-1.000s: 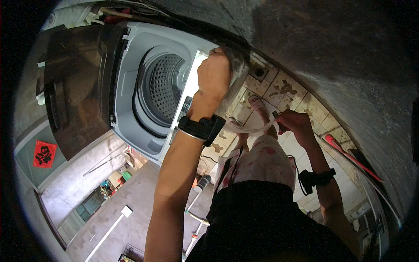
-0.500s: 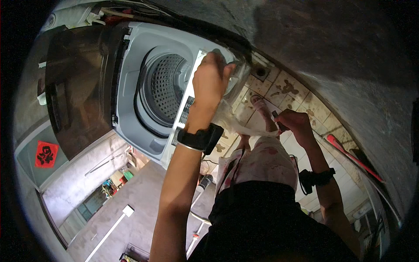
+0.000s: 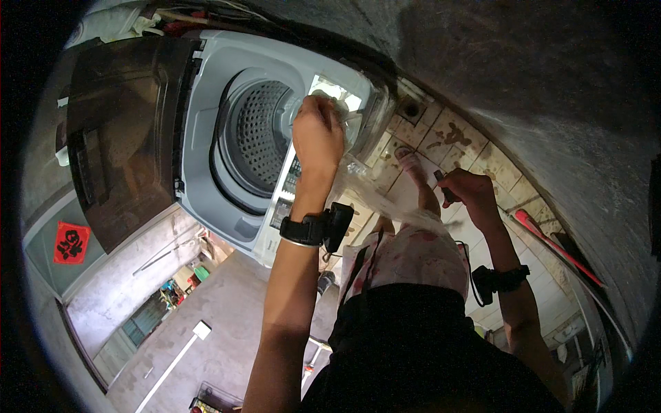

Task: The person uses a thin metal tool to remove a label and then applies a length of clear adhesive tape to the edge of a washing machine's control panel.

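A light-grey top-loading washing machine stands at the left with its dark lid raised and its perforated metal drum showing. My left hand is closed over the machine's control panel, its fingers pressing a greyish wad, seemingly a cloth, against the panel's shiny surface. Clear plastic film hangs loosely off the panel's outer side toward my legs. My right hand, held off to the right above the floor, grips a short dark stick-like object; its kind cannot be made out.
A red-ended pole leans at the right near the grey wall. Stained floor tiles surround a drain hole beyond my feet. Pale wall with a white conduit lies at lower left.
My left hand has slid across the panel toward the drum side with the greyish wad, baring the shiny patch. The plastic film has shifted; my right hand has hardly moved.
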The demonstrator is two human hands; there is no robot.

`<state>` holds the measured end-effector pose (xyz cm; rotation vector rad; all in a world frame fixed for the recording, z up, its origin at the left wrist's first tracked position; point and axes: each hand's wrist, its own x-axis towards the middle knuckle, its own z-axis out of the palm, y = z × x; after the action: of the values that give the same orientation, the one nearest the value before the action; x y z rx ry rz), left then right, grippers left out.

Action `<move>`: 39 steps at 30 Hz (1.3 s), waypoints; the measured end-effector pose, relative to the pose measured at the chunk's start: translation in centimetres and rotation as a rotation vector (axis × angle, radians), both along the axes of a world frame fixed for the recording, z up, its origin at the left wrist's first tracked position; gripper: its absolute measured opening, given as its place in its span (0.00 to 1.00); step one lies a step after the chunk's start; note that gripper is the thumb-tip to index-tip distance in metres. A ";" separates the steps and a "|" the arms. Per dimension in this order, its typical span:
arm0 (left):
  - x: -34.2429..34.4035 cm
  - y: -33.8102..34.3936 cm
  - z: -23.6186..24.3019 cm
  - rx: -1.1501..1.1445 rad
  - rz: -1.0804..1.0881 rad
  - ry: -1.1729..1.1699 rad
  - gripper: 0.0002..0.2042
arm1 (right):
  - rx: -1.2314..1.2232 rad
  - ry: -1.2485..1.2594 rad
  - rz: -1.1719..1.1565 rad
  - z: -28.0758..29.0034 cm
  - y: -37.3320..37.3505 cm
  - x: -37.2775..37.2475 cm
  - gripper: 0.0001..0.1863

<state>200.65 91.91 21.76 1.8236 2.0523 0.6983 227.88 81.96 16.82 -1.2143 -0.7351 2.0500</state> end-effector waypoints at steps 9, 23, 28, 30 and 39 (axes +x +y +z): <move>0.8 -1.1 0.5 0.032 0.090 -0.441 0.04 | -0.013 0.030 -0.065 -1.1 -0.4 0.1 0.10; -4.8 -4.9 3.9 -0.185 0.388 -0.600 0.05 | 0.003 -0.068 -0.062 0.1 -0.1 -0.2 0.10; -7.6 -7.4 5.9 -0.356 0.282 -0.663 0.05 | 0.137 -0.107 -0.089 0.3 1.1 -2.9 0.13; -5.9 -7.3 6.0 -0.253 0.217 -0.620 0.06 | 0.155 -0.110 -0.184 0.9 2.2 -5.2 0.14; -2.6 -2.2 1.1 -0.191 -0.077 -0.060 0.20 | 0.182 -0.053 -0.080 2.8 2.8 -7.1 0.13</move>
<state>198.02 89.70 22.85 1.7426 1.9275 0.5101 220.83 84.77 19.64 -1.1788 -0.8647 1.8487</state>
